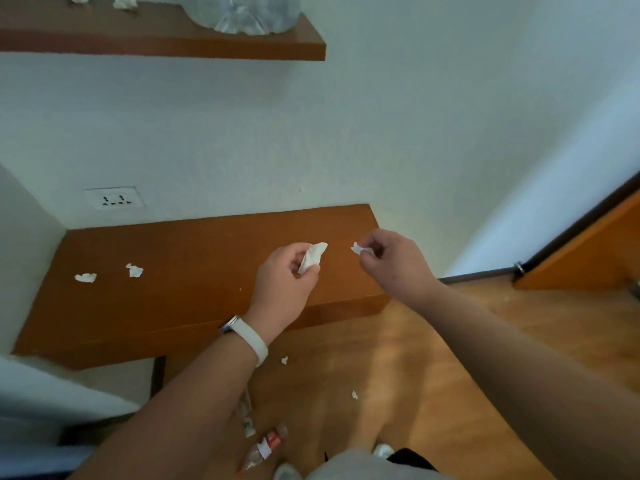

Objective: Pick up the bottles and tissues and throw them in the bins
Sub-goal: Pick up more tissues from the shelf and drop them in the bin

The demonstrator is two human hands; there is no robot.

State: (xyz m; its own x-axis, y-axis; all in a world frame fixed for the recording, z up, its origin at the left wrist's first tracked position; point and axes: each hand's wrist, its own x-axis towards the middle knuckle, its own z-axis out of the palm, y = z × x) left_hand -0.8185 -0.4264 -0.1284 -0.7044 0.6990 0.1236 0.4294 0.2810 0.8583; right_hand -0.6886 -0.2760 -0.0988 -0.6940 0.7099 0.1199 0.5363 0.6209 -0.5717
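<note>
One tissue wad (313, 257) is gripped in the left hand (287, 271) above the worktop (194, 271); a smaller scrap (358, 250) is pinched in the right hand (388, 261). Both grips should be kept tight until a bin, unseen here, is reached; loose tissues (134, 270) lie further left.

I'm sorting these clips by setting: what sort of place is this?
Likely a room in a home or hotel: a wooden wall shelf, a wall socket and a wood floor with a crushed bottle.
</note>
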